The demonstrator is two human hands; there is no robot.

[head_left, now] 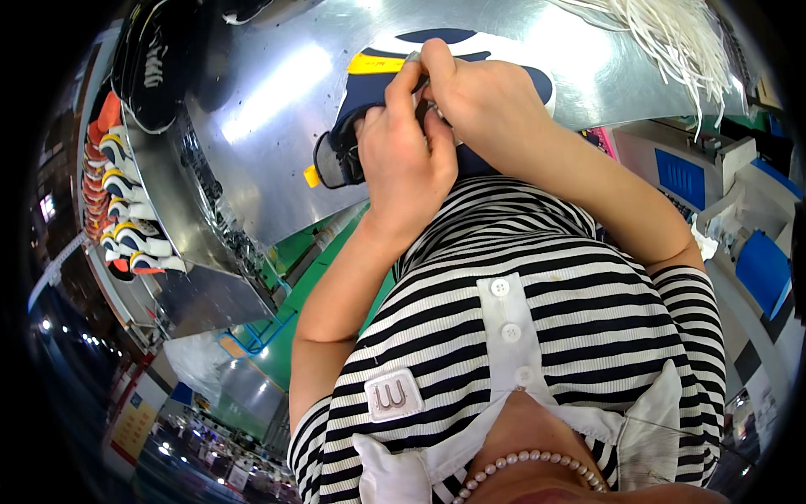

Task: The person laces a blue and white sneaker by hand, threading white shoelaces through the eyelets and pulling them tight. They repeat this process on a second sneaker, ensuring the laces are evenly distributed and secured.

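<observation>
The left hand (407, 155) and right hand (487, 97) meet with curled fingers over a navy, white and yellow fabric shoe (367, 90); what the fingertips pinch is hidden, so I cannot tell. The shoe is at the near edge of the shiny metal desk (269, 155). Loose white laces (667, 38) lie toward the far right corner; white-and-orange shoes (130, 210) stand beyond the left edge.

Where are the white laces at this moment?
In the head view, the white laces lie at the upper right, on the metal table, to the right of the shoe and the right hand.
</observation>
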